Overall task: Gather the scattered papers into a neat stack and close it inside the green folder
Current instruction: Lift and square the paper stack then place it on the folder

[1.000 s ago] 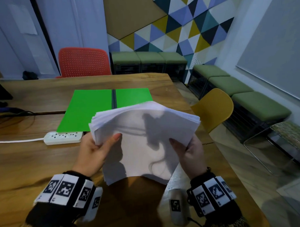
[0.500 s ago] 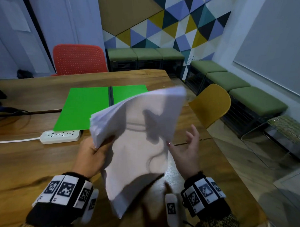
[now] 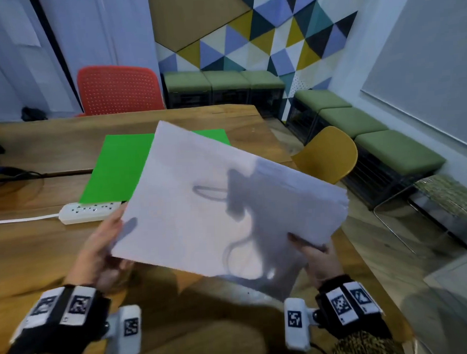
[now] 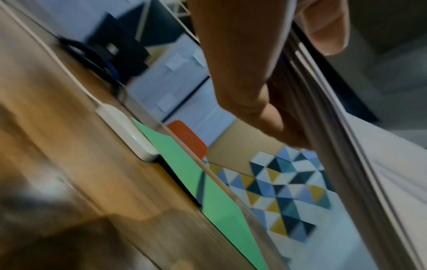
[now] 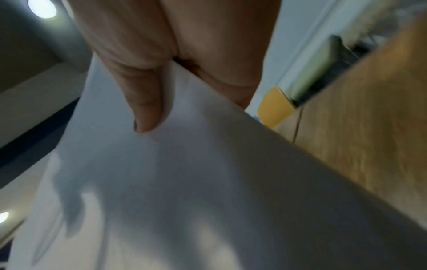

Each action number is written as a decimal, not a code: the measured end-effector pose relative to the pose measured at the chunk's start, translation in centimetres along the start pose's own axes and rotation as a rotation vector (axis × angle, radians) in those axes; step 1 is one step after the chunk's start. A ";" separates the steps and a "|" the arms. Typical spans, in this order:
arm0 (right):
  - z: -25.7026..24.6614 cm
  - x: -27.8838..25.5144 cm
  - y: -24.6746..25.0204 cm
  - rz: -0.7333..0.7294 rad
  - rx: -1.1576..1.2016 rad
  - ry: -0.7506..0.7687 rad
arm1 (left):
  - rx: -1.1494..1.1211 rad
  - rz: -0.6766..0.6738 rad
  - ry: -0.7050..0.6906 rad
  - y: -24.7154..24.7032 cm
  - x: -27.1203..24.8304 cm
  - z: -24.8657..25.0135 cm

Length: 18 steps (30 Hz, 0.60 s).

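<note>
Held aloft between left hand (image 3: 102, 250) and right hand (image 3: 316, 258), each pinched on an opposite edge of the papers (image 3: 228, 203), folder (image 3: 115, 167) open on the tabletop (image 3: 31, 250) just beyond; judged light, floppy, slippery, best gripped at both edges.

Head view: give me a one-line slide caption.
Both hands, left and right, hold the paper stack above the table, open green folder behind.
</note>
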State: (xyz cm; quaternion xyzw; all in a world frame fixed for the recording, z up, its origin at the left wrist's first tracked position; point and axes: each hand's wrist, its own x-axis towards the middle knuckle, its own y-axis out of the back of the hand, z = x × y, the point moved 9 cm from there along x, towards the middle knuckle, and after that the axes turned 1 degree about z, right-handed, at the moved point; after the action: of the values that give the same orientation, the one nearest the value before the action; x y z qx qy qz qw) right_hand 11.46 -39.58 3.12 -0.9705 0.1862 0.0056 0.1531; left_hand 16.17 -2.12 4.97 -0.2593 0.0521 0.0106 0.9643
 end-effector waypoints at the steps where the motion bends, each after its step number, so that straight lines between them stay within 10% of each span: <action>1: -0.9 0.1 -0.2 -0.043 -0.035 0.048 | 0.042 -0.046 -0.008 0.4 0.3 0.8; 6: -2.6 -0.1 -2.8 -0.158 -0.144 0.103 | 0.466 -0.032 -0.062 -0.7 0.4 1.1; 18: 1.9 -0.8 -0.5 -0.030 -0.299 0.046 | 0.397 0.240 -0.046 2.3 -2.1 -3.4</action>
State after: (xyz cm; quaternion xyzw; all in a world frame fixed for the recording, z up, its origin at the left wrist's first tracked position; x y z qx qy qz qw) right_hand 10.95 -38.31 1.48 -0.9850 0.1722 0.0088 0.0026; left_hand 13.64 -1.78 1.10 -0.0562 0.0616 0.1204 0.9892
